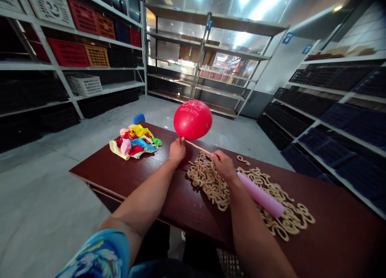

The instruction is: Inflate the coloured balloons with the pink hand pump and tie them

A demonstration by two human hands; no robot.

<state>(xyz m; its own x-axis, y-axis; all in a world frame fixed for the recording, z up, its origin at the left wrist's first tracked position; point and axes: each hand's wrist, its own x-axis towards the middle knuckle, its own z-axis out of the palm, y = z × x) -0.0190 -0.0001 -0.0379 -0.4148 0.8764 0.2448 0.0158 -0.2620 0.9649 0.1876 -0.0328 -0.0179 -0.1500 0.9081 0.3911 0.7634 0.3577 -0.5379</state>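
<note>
A blown-up red balloon (193, 120) with "hello kitty" printed on it stands over the table's far edge. My left hand (177, 150) pinches it at its lower end, where the neck is hidden by the fingers. From there a tan rubber band (197, 146) runs taut to my right hand (222, 164), whose fingers are closed on its other end. Under and beside the right hand lies a heap of tan rubber bands (208, 181). A pink cylinder (262, 195) rests on the heap, partly behind my right forearm.
Limp balloons (135, 143) in many colours are piled at the left end of the dark red table (120, 177). One rubber band (243, 160) lies apart near the far edge. Shelves with crates (69, 52) stand left and right, and a metal rack (199, 60) at the back.
</note>
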